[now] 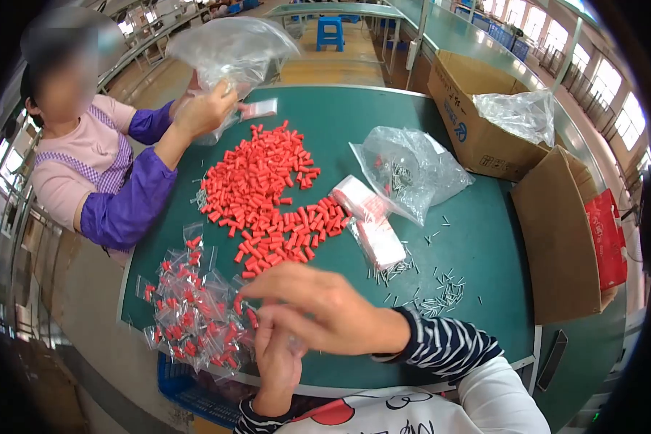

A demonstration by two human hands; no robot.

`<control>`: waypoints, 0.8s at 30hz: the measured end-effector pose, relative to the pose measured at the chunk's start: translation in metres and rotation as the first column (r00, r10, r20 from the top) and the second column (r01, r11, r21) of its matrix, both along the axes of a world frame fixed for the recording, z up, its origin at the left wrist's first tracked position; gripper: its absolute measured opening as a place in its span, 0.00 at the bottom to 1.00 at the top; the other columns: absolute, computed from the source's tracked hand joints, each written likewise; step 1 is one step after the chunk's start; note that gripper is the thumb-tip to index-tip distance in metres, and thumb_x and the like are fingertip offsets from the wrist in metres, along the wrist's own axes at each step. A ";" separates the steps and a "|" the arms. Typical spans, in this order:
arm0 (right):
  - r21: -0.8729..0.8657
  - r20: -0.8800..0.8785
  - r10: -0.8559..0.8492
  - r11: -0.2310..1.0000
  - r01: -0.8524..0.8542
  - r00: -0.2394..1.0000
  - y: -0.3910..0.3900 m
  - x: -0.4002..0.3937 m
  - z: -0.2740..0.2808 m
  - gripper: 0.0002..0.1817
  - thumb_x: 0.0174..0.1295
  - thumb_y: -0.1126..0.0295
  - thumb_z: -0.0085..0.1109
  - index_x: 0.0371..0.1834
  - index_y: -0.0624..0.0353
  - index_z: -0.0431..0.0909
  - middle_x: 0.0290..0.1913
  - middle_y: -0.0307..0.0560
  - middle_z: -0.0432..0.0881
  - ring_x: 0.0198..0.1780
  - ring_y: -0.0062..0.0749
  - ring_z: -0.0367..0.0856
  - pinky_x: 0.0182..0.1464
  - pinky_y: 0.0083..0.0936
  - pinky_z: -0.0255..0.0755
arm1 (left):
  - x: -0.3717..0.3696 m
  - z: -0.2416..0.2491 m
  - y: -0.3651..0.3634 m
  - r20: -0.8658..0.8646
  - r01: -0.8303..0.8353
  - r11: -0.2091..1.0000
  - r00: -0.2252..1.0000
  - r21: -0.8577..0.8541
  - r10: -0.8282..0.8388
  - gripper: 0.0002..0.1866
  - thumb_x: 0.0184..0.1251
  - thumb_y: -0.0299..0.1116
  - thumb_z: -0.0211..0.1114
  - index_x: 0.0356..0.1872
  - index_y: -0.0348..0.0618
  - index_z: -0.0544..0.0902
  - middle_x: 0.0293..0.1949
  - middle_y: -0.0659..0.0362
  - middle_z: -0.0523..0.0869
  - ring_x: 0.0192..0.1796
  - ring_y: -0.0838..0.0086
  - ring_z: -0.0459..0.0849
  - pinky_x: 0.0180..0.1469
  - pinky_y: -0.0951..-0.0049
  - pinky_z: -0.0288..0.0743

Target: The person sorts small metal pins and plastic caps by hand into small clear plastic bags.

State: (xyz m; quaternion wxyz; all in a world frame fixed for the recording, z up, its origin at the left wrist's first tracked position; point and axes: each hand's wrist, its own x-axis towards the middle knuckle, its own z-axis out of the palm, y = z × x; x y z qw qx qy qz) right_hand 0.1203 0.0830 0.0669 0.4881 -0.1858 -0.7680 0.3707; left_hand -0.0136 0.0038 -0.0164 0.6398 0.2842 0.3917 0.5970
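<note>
Red tubes (257, 170): Lay loose in a broad heap on the green table (484, 231), a large share apparently unpacked.
Small clear bags (195, 311): Piled beside the heap, red pieces inside; these looked finished, though their seals could not be judged.
Metal pins (445, 293): Scattered loose near the striped sleeve (448, 343), seemingly also left over.
Right hand (333, 304): Reached across, fingers bent and bunched close to the left hand's; whether they pinched anything could not be told.
Left hand (278, 369): Upright below it, fingers drawn together beside the bag pile, contents hidden.
Flat packets (380, 242): Lay between tubes and pins.
Co-worker (87, 152): Held up a large clear bag (231, 54) across the table.
Cardboard boxes (560, 239): Stood at the far right.
</note>
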 end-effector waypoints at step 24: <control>-0.763 -0.071 -0.208 0.641 0.081 0.975 -0.033 0.095 -0.083 0.06 0.69 0.71 0.59 0.40 0.63 0.77 0.32 0.34 0.79 0.32 0.14 0.75 0.34 0.17 0.71 | 0.033 0.001 0.015 -0.238 0.069 0.990 0.966 -0.125 -0.097 0.14 0.77 0.32 0.57 0.58 0.38 0.78 0.37 0.65 0.80 0.25 0.89 0.65 0.24 0.87 0.57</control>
